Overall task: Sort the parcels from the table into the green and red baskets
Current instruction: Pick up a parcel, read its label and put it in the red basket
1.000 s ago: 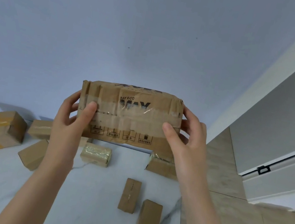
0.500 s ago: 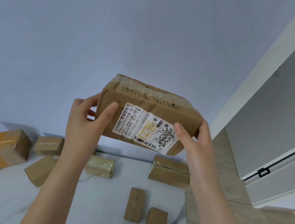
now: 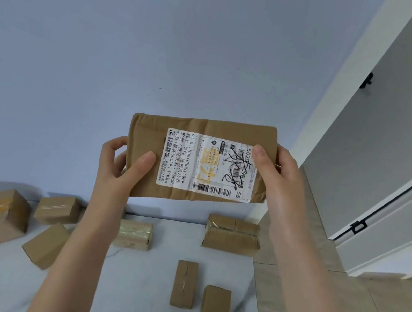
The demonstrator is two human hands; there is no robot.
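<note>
With left hand (image 3: 121, 166) and right hand (image 3: 280, 179) curled round parcel (image 3: 198, 127) ends, held mid-frame, long axis left-right, label facing camera.

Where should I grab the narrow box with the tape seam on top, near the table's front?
Probably from above, pinching the narrow cardboard box across its two long sides. It lies flat, lengthwise away from you, and looks slim enough to span. The plain box sits close on its right, so slip fingers into that gap.
</note>
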